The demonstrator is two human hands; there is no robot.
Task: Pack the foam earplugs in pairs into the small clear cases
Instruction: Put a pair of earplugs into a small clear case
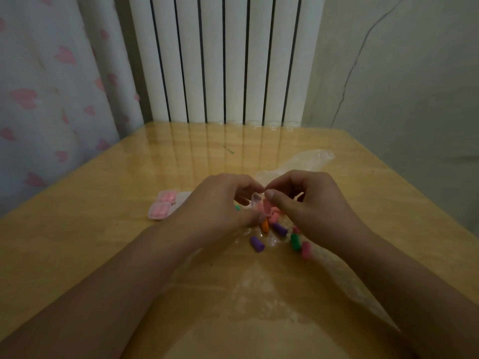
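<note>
Scene: We look down on a glossy wooden table [108, 229] set against a white ribbed radiator [225, 58], with a heart-print curtain [51, 94] at far left.

Left hand [220, 200]: We see its fingers curled narrow around a small clear case [257, 203], held just above the table at mid-scene; the case looks partly open, though we cannot tell how far.

Right hand [308, 206]: Thumb and forefinger are pinched close together at the case's upper edge, touching the left hand's fingertips. We cannot tell whether they grip the case itself or a pink earplug [267, 205] showing inside it.

Loose earplugs: Below the hands we count an orange plug [265, 225], two purple plugs [257, 243], a green plug [295, 242] and a pink plug [306, 250], scattered near one another on a clear plastic bag [272, 286] spread flat toward the near edge. A sliver of another green one [237, 207] peeks out beside the left hand.

Filled cases: Two closed cases with pink plugs [162, 206] lie side by side, left of the left hand, one just beyond the other.

Far side: A second crumpled clear bag [308, 161] lies beyond the right hand.
</note>
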